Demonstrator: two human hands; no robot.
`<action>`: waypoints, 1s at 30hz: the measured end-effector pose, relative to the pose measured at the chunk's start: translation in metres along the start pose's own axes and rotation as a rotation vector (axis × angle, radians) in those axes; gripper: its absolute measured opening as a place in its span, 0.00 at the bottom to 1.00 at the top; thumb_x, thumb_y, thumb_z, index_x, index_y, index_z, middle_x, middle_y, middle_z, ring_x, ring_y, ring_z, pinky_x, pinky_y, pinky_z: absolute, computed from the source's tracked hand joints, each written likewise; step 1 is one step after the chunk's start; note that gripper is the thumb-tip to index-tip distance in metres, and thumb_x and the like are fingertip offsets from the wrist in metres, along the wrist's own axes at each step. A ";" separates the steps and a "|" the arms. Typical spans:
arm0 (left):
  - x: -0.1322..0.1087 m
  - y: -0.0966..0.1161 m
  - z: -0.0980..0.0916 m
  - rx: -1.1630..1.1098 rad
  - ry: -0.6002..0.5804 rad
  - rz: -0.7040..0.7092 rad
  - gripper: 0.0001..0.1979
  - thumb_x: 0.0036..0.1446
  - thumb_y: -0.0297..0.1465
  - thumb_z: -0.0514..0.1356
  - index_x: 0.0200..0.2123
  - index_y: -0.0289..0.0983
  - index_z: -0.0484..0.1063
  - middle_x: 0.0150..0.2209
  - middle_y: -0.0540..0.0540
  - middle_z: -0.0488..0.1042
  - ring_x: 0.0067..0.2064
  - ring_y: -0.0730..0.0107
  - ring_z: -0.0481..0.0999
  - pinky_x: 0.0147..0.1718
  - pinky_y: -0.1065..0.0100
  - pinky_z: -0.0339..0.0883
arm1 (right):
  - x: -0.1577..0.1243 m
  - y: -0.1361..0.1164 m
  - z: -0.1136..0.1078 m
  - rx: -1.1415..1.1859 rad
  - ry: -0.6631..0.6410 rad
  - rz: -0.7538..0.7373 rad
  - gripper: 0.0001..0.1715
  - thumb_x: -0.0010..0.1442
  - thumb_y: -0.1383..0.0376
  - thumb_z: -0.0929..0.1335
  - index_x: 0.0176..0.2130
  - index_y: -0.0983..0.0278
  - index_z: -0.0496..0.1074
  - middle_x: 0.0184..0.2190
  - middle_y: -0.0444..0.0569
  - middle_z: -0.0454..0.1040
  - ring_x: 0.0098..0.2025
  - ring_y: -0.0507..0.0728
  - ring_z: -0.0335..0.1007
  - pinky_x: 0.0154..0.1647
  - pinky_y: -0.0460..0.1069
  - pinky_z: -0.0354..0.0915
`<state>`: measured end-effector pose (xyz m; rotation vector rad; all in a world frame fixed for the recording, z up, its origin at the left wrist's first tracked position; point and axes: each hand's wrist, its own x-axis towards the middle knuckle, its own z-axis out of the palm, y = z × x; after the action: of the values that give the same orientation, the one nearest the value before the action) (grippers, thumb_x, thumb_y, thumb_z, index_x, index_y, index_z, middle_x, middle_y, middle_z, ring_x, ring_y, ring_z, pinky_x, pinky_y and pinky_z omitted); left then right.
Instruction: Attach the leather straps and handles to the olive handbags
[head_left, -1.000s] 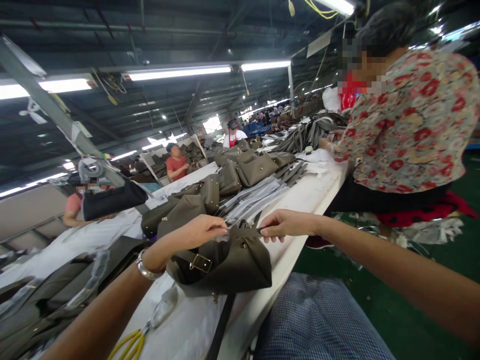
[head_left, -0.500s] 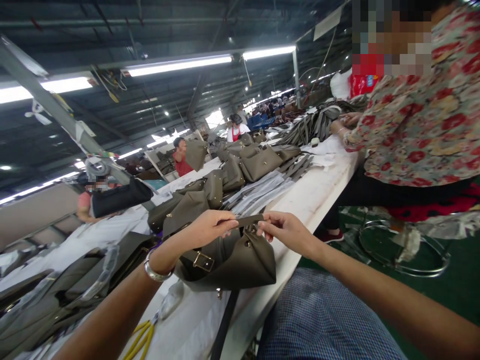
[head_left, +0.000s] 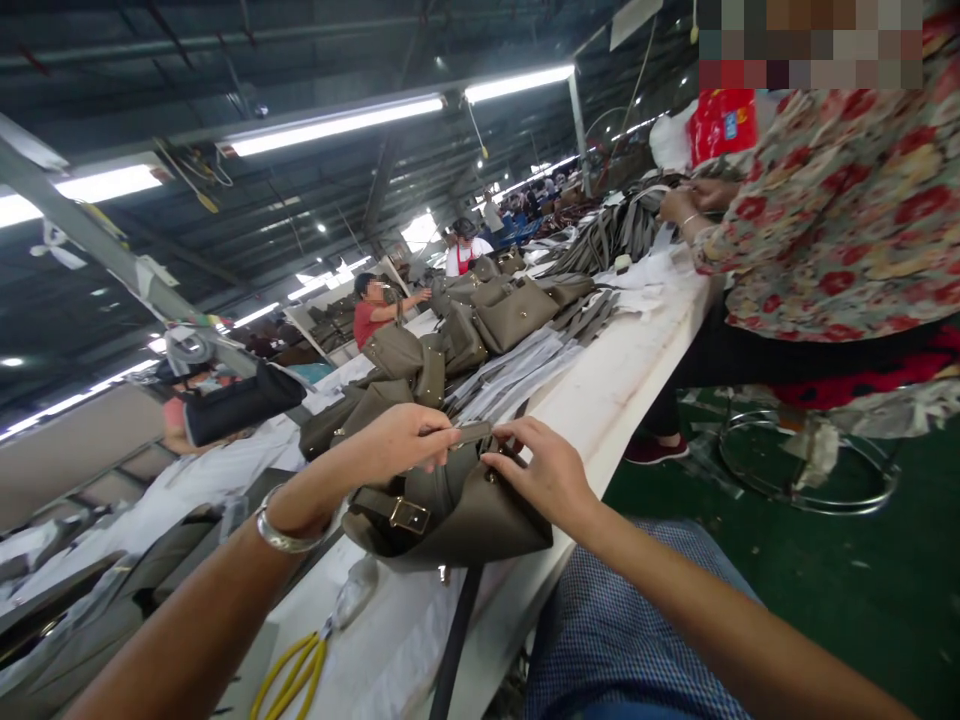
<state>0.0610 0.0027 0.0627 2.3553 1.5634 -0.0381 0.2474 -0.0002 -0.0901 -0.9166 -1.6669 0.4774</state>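
Olive-brown, leather-like material makes the flat, narrow strap [head_left: 474, 433], which I see from my distant seat just above a soft olive-brown bag [head_left: 465, 540] with a gold-coloured buckle [head_left: 410, 515]. The left hand [head_left: 401, 438] pinches the strap between thumb and fingers. The right hand [head_left: 547, 470] has its fingertips narrow at the other end; whether they grip it, I cannot tell. The strap's long axis goes sideways between both hands, so it lies rightward of the left fingers and leftward of the right ones. The right hand is the nearer one to the small gold-coloured stud [head_left: 490, 476] on the bag, which rests on the white table [head_left: 592, 410]. At upper right, a shiny red plastic package [head_left: 716, 140] carries a blue patch, but its writing I cannot read.
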 end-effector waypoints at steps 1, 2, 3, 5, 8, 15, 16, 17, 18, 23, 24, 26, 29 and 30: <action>-0.001 0.001 -0.003 0.014 -0.027 -0.012 0.20 0.62 0.43 0.52 0.28 0.36 0.75 0.22 0.51 0.74 0.23 0.73 0.71 0.23 0.74 0.58 | -0.001 -0.001 0.002 0.028 0.013 0.014 0.12 0.58 0.59 0.73 0.42 0.59 0.73 0.36 0.45 0.74 0.38 0.56 0.70 0.40 0.50 0.65; -0.001 0.003 -0.005 0.043 -0.047 -0.023 0.20 0.62 0.43 0.52 0.28 0.36 0.75 0.21 0.51 0.73 0.21 0.74 0.69 0.22 0.74 0.57 | -0.002 -0.001 0.003 0.055 0.026 0.030 0.11 0.57 0.60 0.73 0.41 0.60 0.73 0.35 0.44 0.73 0.37 0.55 0.69 0.39 0.49 0.64; -0.001 0.005 -0.008 0.077 -0.060 -0.030 0.20 0.61 0.42 0.52 0.28 0.36 0.76 0.20 0.52 0.72 0.20 0.75 0.68 0.21 0.74 0.56 | -0.003 -0.002 0.004 0.080 0.039 0.043 0.11 0.57 0.62 0.74 0.40 0.60 0.73 0.34 0.44 0.73 0.36 0.55 0.69 0.38 0.49 0.64; 0.001 0.011 -0.010 0.135 -0.076 -0.025 0.19 0.60 0.42 0.53 0.29 0.36 0.77 0.19 0.53 0.71 0.20 0.75 0.67 0.20 0.74 0.54 | -0.005 -0.003 0.007 0.113 0.064 0.058 0.10 0.56 0.64 0.74 0.38 0.60 0.72 0.33 0.43 0.71 0.35 0.54 0.68 0.37 0.49 0.64; 0.006 0.020 -0.011 0.182 -0.095 -0.016 0.19 0.60 0.43 0.54 0.29 0.37 0.79 0.19 0.53 0.71 0.22 0.74 0.68 0.21 0.74 0.53 | -0.010 -0.005 0.010 0.139 0.089 0.063 0.10 0.55 0.65 0.74 0.37 0.61 0.71 0.32 0.43 0.70 0.35 0.54 0.67 0.36 0.48 0.63; 0.016 0.027 -0.002 0.226 -0.146 -0.026 0.18 0.58 0.42 0.54 0.24 0.36 0.73 0.19 0.52 0.71 0.20 0.76 0.66 0.21 0.73 0.52 | -0.017 -0.006 0.014 0.177 0.096 0.066 0.11 0.57 0.63 0.74 0.39 0.61 0.71 0.32 0.44 0.69 0.33 0.54 0.67 0.35 0.48 0.63; 0.017 0.027 -0.002 0.262 -0.129 0.003 0.18 0.58 0.41 0.54 0.22 0.36 0.72 0.18 0.53 0.69 0.21 0.76 0.65 0.21 0.72 0.50 | -0.017 -0.006 0.015 0.184 0.098 0.067 0.11 0.57 0.63 0.74 0.39 0.61 0.71 0.32 0.44 0.69 0.33 0.54 0.67 0.35 0.48 0.63; 0.019 0.029 -0.002 0.295 -0.117 0.031 0.19 0.57 0.41 0.55 0.21 0.36 0.72 0.17 0.53 0.66 0.21 0.76 0.63 0.21 0.72 0.48 | -0.017 -0.005 0.016 0.189 0.101 0.067 0.11 0.57 0.64 0.74 0.40 0.61 0.71 0.32 0.44 0.69 0.33 0.54 0.66 0.35 0.48 0.63; 0.020 0.031 -0.002 0.322 -0.117 0.051 0.19 0.57 0.41 0.55 0.20 0.36 0.71 0.17 0.53 0.64 0.21 0.75 0.62 0.21 0.71 0.47 | -0.017 -0.005 0.016 0.194 0.103 0.065 0.12 0.56 0.64 0.74 0.40 0.61 0.71 0.32 0.44 0.69 0.33 0.54 0.66 0.34 0.48 0.63; 0.026 0.045 -0.006 0.372 -0.223 0.036 0.17 0.56 0.38 0.54 0.21 0.36 0.75 0.16 0.53 0.63 0.21 0.74 0.62 0.22 0.70 0.48 | -0.018 -0.006 0.017 0.217 0.084 0.055 0.10 0.56 0.65 0.75 0.38 0.62 0.72 0.31 0.44 0.69 0.32 0.54 0.66 0.34 0.48 0.63; 0.027 0.048 -0.005 0.379 -0.229 0.030 0.17 0.55 0.38 0.54 0.21 0.36 0.75 0.16 0.53 0.64 0.21 0.74 0.61 0.22 0.69 0.48 | -0.018 -0.007 0.017 0.218 0.081 0.056 0.10 0.56 0.64 0.74 0.38 0.61 0.72 0.31 0.44 0.69 0.33 0.54 0.66 0.34 0.48 0.63; 0.028 0.052 -0.001 0.396 -0.206 0.039 0.17 0.55 0.37 0.54 0.20 0.36 0.74 0.16 0.53 0.63 0.21 0.74 0.60 0.22 0.69 0.47 | -0.019 -0.008 0.016 0.217 0.078 0.058 0.09 0.57 0.64 0.74 0.38 0.61 0.72 0.32 0.44 0.70 0.34 0.55 0.67 0.35 0.49 0.63; 0.031 0.052 0.008 0.433 -0.132 0.078 0.17 0.56 0.38 0.54 0.19 0.37 0.72 0.17 0.52 0.64 0.22 0.73 0.60 0.22 0.69 0.46 | -0.020 -0.009 0.014 0.212 0.067 0.063 0.08 0.58 0.64 0.73 0.39 0.61 0.72 0.32 0.45 0.70 0.35 0.56 0.67 0.37 0.49 0.64; 0.031 0.050 0.011 0.440 -0.125 0.094 0.17 0.56 0.38 0.54 0.20 0.37 0.73 0.18 0.52 0.65 0.23 0.72 0.61 0.23 0.69 0.47 | -0.020 -0.009 0.014 0.216 0.063 0.065 0.08 0.58 0.64 0.73 0.39 0.61 0.72 0.32 0.45 0.70 0.35 0.56 0.68 0.37 0.49 0.65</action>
<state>0.1207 0.0098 0.0581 2.6867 1.5021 -0.5498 0.2329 -0.0189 -0.1001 -0.8196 -1.4999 0.6526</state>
